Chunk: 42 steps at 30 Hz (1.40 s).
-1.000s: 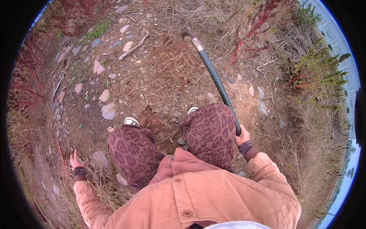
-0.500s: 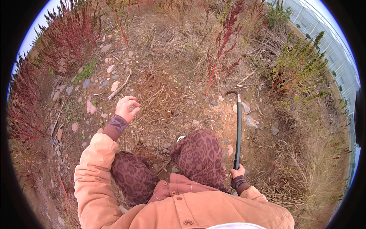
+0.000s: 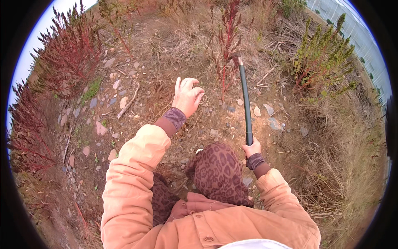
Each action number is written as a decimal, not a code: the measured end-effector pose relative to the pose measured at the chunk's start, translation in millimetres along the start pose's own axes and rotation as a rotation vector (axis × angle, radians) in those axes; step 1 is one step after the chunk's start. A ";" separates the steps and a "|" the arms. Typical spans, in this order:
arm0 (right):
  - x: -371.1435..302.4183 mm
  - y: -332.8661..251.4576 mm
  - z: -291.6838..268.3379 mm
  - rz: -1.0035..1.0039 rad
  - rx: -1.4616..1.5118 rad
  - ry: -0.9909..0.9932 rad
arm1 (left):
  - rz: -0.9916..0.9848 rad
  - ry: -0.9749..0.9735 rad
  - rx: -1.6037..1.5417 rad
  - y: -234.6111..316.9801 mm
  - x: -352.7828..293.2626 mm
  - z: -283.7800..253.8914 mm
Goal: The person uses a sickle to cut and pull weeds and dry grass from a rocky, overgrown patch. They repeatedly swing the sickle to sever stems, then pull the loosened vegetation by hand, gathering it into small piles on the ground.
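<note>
My right hand (image 3: pixel 252 147) is closed round the lower end of the long dark green handle of a sickle (image 3: pixel 246 99). The sickle points away from me, and its brownish head lies at the stem of a tall red weed (image 3: pixel 226 39); the dim blade is hard to make out against the plant, and I cannot tell whether it touches the stem. Held out in front of me, my left hand (image 3: pixel 187 97) has its fingers loosely curled and apart with nothing in them. It is above the ground, to the left of the red weed and nearer to me.
Stones (image 3: pixel 100 128) and a dry stick (image 3: pixel 129 101) lie on the soil at left. Dense red weeds (image 3: pixel 68 54) grow far left. A green bushy weed (image 3: pixel 321 62) stands at right, beside dry grass (image 3: pixel 331 157). A pale greenhouse-like structure (image 3: pixel 367 45) is far right.
My left hand has moved right and farther forward. My right hand has pushed the sickle forward, so its head has gone from the bare soil to the red weed.
</note>
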State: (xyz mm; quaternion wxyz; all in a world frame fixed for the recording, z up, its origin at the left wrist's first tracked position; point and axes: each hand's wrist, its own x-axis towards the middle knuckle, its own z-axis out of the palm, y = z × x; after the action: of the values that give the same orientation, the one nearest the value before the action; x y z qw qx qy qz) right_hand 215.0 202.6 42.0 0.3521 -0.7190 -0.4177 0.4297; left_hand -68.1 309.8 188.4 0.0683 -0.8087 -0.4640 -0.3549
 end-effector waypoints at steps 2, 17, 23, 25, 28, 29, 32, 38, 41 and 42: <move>-9.5 7.5 0.2 -0.140 -0.261 0.095 | 0.131 -0.022 0.128 0.3 18.1 6.3; -91.1 26.0 -16.7 -0.163 -0.413 -0.056 | 0.203 -0.241 1.015 -70.1 75.4 71.7; -81.1 22.3 -7.4 -0.137 0.147 -0.056 | -0.049 -0.300 0.722 -108.5 32.0 70.2; -76.7 18.9 -7.0 0.128 0.352 -0.077 | -0.115 -0.296 0.666 -114.9 8.7 69.8; -57.9 13.2 -12.8 0.182 0.514 -0.045 | -0.138 -0.267 0.618 -120.0 -22.6 70.3; -49.7 12.1 -17.5 0.252 0.566 -0.056 | -0.148 -0.263 0.601 -120.7 -31.0 70.7; -27.7 15.6 -27.2 0.400 0.590 -0.138 | -0.135 -0.222 0.581 -121.4 -51.8 71.0; -4.0 39.0 -3.7 0.684 0.827 -0.480 | -0.134 -0.267 0.539 -113.3 -82.4 69.2; 3.8 46.0 3.8 0.760 0.887 -0.554 | -0.125 -0.284 0.516 -106.4 -89.0 67.3; 4.7 47.4 4.8 0.774 0.882 -0.570 | -0.104 -0.268 0.518 -104.1 -89.8 67.0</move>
State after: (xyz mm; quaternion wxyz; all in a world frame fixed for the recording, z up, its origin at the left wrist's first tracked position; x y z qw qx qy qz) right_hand 226.1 188.4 -2.4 0.3094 -0.4631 0.0099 0.8304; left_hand -145.5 334.5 58.9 0.1923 -0.7791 -0.5849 -0.1179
